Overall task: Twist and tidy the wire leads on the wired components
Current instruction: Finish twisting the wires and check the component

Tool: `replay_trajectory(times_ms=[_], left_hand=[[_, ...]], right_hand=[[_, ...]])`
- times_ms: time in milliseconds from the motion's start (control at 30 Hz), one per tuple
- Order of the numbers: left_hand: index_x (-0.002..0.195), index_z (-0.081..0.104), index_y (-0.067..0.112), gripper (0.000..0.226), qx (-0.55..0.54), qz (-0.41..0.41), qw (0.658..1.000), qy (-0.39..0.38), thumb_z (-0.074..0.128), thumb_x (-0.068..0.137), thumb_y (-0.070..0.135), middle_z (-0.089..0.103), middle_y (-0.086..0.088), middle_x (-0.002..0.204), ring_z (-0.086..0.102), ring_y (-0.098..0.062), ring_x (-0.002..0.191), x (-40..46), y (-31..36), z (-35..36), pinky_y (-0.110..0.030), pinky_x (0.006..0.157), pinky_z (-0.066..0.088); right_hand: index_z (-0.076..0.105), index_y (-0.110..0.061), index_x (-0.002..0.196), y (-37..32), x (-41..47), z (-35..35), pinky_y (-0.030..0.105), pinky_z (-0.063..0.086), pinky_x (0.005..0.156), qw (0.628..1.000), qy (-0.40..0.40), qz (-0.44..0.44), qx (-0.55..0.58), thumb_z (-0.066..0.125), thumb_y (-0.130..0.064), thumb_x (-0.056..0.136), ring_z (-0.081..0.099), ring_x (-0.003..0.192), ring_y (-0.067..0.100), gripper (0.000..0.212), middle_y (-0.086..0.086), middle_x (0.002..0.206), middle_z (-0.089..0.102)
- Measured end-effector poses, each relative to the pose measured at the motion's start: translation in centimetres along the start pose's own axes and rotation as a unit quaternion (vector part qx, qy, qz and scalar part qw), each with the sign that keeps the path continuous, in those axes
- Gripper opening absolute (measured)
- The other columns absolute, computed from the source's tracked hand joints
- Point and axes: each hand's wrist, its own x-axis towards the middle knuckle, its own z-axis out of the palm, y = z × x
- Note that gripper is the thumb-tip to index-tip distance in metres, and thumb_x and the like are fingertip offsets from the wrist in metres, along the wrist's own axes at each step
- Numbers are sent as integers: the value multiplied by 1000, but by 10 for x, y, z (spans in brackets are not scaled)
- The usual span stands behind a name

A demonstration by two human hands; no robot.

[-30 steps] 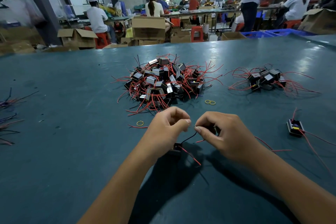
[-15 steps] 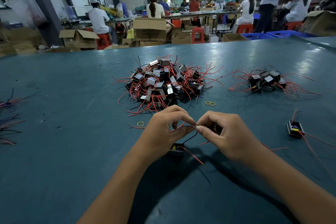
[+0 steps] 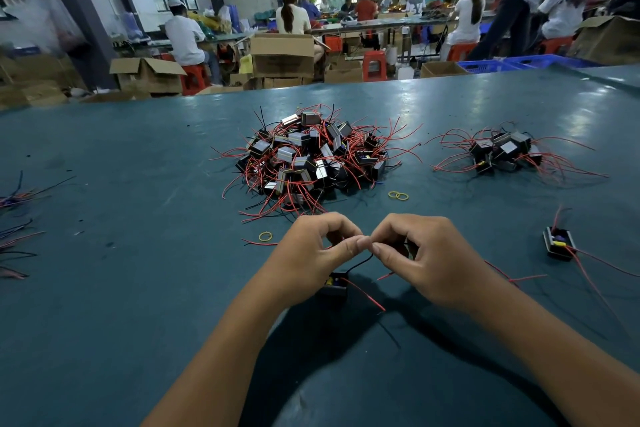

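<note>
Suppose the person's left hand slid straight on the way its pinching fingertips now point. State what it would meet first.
The left hand points right, at the right hand. Their fingertips already nearly touch over the black lead, so it would meet the right hand's fingertips first, though depth is hard to judge here.

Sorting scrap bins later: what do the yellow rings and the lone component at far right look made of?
Yellow rings: probably rubber bands, thin, matte, slightly uneven loops. Lone component: black case, likely moulded plastic with a dull sheen; its red leads look plastic-insulated.
</note>
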Motion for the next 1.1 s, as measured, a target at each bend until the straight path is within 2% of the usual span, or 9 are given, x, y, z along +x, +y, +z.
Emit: replay_trajectory(times_ms=[200,467,567,733,800,900,933,1000,1100], left_hand=[[70,71,17,21,-180,-171,969,12,73,89,26,59,3,64,40,-7,55,-1,5,3,-15,50,31],[65,70,17,25,-181,-208,961,26,70,89,23,57,-4,65,34,-12,54,0,6,7,-25,49,24],[60,69,15,27,-173,-213,960,64,73,85,22,55,-1,59,34,-10,49,1,5,10,-19,45,25],[64,72,10,27,-157,-170,970,77,75,86,24,57,7,52,40,-1,44,-2,6,13,-10,45,29],[66,72,8,29,-126,-133,981,64,73,89,27,55,5,49,36,-4,45,-3,8,13,-14,47,29],[74,73,15,24,-49,-78,993,68,69,93,30,65,-15,67,48,-17,56,-2,7,12,-30,55,39],[77,73,18,19,-27,-62,994,81,69,93,28,66,-11,71,50,-19,58,-2,5,10,-33,57,40],[89,72,25,7,12,-15,995,94,70,91,18,63,6,76,46,-7,60,-2,4,5,-21,58,38],[104,73,23,22,122,70,987,76,75,86,10,59,10,92,46,-7,70,-1,0,2,-16,65,39]], right_hand=[[68,-21,86,-1,-1,2,25,45,58,1000,8,-20,-21,66,-20,89,57,64,11,4,-12,72,63],[65,-21,83,-1,-1,4,28,46,59,999,10,-30,-41,64,-20,88,54,65,7,5,-15,71,59],[65,-18,83,-2,-1,6,26,45,60,998,8,-31,-48,65,-17,88,52,65,4,5,-16,71,58],[66,-18,82,1,-1,6,28,44,58,998,29,7,-46,70,-11,88,55,63,11,10,-16,67,57],[67,-18,82,2,0,6,30,45,58,998,32,16,-51,70,-11,88,55,63,12,10,-15,67,58],[66,-18,81,2,0,5,22,42,57,998,36,23,-44,70,-11,89,55,62,11,11,-14,65,58],[66,-17,80,1,0,5,16,40,56,998,39,28,-36,70,-11,89,55,62,10,12,-14,64,58],[65,-17,79,1,1,4,10,36,57,998,41,38,-23,71,-10,88,54,60,6,13,-15,62,57],[65,-16,78,0,0,3,8,34,56,998,38,47,-8,71,-7,87,51,57,3,15,-15,60,55]])
